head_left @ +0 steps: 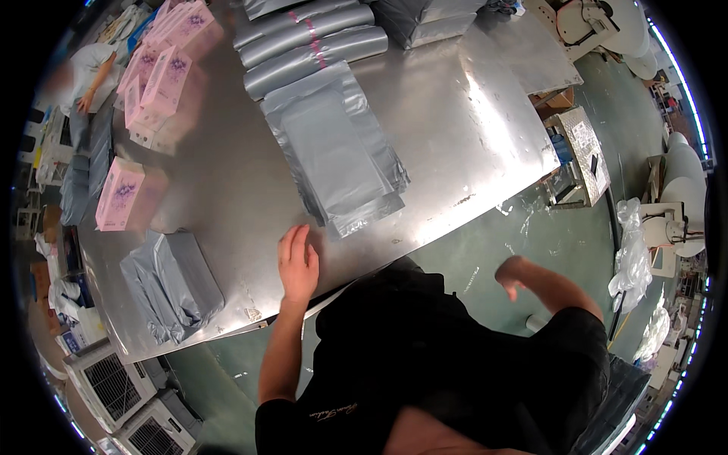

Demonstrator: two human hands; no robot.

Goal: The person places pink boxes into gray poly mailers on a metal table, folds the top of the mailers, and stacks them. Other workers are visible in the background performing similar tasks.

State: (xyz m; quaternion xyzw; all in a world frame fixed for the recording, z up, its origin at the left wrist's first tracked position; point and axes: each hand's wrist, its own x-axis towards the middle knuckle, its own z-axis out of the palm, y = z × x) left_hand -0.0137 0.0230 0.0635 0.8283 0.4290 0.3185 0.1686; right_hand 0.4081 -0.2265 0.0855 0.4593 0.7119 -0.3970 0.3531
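My left hand (298,265) rests at the near edge of the metal table (227,174), its fingers stretched out and holding nothing. Just beyond its fingertips lies a loose stack of flat grey plastic mailing bags (334,148). To its left sits a grey plastic-wrapped parcel (174,284) with a creased side. My right hand (514,277) hangs past the table's edge, over the floor. Its fingers are loosely bent and partly apart, with no object visible in them.
Folded grey bag bundles (315,49) lie at the back, beside another grey stack (425,26). Pink boxes (165,83) and a single pink box (121,197) stand left. Beyond is another person's arm (95,83). A metal step stool (580,155) stands right; grilled units (114,383) are lower left.
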